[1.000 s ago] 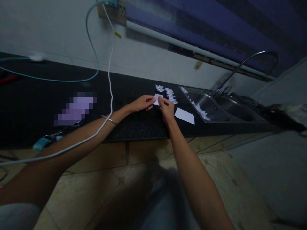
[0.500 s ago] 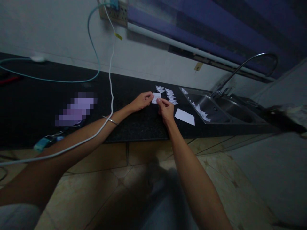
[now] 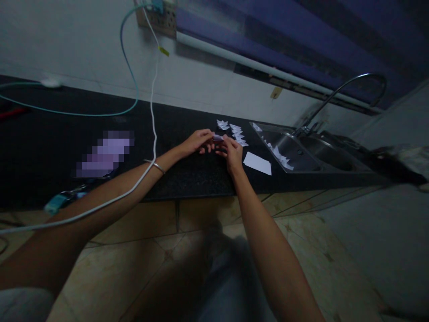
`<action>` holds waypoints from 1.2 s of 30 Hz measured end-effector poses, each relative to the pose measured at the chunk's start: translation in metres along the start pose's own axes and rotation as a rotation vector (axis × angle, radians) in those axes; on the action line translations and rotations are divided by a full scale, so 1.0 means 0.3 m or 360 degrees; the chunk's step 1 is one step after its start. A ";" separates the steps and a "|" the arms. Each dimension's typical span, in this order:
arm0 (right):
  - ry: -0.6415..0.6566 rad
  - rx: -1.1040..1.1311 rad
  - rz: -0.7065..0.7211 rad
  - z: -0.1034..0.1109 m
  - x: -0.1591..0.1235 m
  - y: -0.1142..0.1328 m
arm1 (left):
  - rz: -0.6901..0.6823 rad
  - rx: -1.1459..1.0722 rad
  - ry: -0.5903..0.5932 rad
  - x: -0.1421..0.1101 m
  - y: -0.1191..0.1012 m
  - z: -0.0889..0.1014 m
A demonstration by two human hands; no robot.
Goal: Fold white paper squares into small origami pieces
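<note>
A small folded piece of white paper (image 3: 218, 138) is held between both my hands above the dark counter (image 3: 187, 179). My left hand (image 3: 199, 141) pinches its left end, and my right hand (image 3: 231, 151) grips its right end between thumb and fingers. Just beyond my hands lies a small cluster of folded paper pieces (image 3: 222, 124). A row of pointed folded papers (image 3: 237, 133) sits behind my right hand. To the right of that hand is a stack of flat white paper sheets (image 3: 257, 163).
More folded papers (image 3: 281, 157) line the left rim of the metal sink (image 3: 310, 156), under a curved faucet (image 3: 348, 80). A white cable (image 3: 153, 112) hangs across my left forearm. At left lie a blurred-out purple item (image 3: 105, 154) and a teal cable (image 3: 83, 114).
The paper between my hands was a flat square facing me; now it shows as a narrow strip. The fingers of both hands have spread beneath it.
</note>
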State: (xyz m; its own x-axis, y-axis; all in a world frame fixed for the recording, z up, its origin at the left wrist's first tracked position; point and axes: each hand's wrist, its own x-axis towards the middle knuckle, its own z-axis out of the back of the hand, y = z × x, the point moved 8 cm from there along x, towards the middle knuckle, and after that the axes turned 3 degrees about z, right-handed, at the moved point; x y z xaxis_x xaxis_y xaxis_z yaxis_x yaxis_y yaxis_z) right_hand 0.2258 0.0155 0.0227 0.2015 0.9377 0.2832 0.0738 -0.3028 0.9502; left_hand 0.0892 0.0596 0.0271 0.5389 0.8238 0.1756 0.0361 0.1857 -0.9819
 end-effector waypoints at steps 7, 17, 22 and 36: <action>0.0039 -0.0082 0.0107 0.002 0.008 -0.007 | 0.0018 0.0019 -0.0037 -0.019 -0.013 -0.001; 0.0012 -0.0372 0.0299 0.005 0.016 0.009 | -0.0112 0.0207 0.0030 -0.031 -0.049 -0.016; 0.0036 -0.0272 0.0380 0.006 0.011 0.025 | -0.0112 0.0216 -0.0002 -0.038 -0.062 -0.026; 0.0029 -0.0411 0.0434 -0.004 -0.001 0.051 | -0.0371 0.0516 -0.0155 -0.056 -0.116 -0.006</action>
State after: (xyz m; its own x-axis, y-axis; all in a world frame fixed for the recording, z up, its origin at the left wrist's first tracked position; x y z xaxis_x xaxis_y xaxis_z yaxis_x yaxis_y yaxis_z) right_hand 0.2258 0.0107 0.0373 0.1621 0.8321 0.5305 -0.2295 -0.4910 0.8404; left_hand 0.0804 0.0382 0.0582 0.4648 0.7837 0.4120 -0.1275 0.5197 -0.8448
